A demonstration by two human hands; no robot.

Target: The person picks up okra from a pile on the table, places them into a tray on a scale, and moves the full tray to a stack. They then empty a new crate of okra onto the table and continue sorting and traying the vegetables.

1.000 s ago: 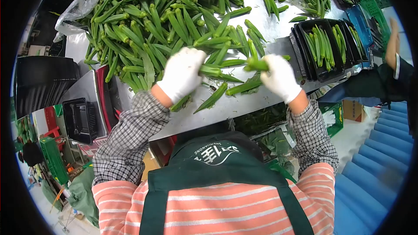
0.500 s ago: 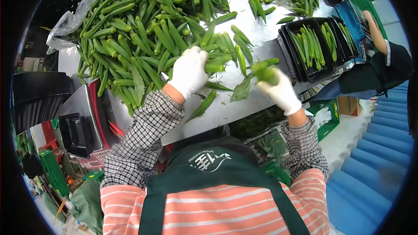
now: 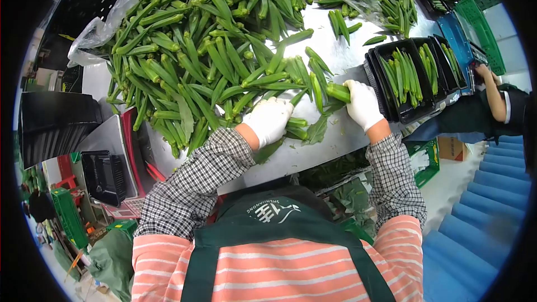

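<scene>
A large heap of green okra point(image 3: 196, 50) covers the left and middle of the metal table. My left hand point(image 3: 269, 120), in a white glove, is closed around okra pods whose ends stick out to the right of its fingers. My right hand point(image 3: 363, 105), also gloved in white, grips okra point(image 3: 338, 92) that points left from its fingertips. Between my two hands lies a green leaf point(image 3: 318, 130) with loose pods just above it. To the right of my right hand stands a black tray point(image 3: 400, 74) filled with okra in a row.
More black trays point(image 3: 445, 59) with okra stand at the right. Clear plastic sheeting point(image 3: 89, 39) edges the heap. Empty black trays point(image 3: 103, 176) are at the left. A co-worker's arm point(image 3: 493, 96) shows at the far right, above blue rollers point(image 3: 475, 212). A green crate point(image 3: 428, 162) stands below the table.
My left hand has moved right and down, closer to the near edge, still holding pods. My right hand has turned and shifted slightly, with its okra now pointing left. The co-worker's arm has lowered.
</scene>
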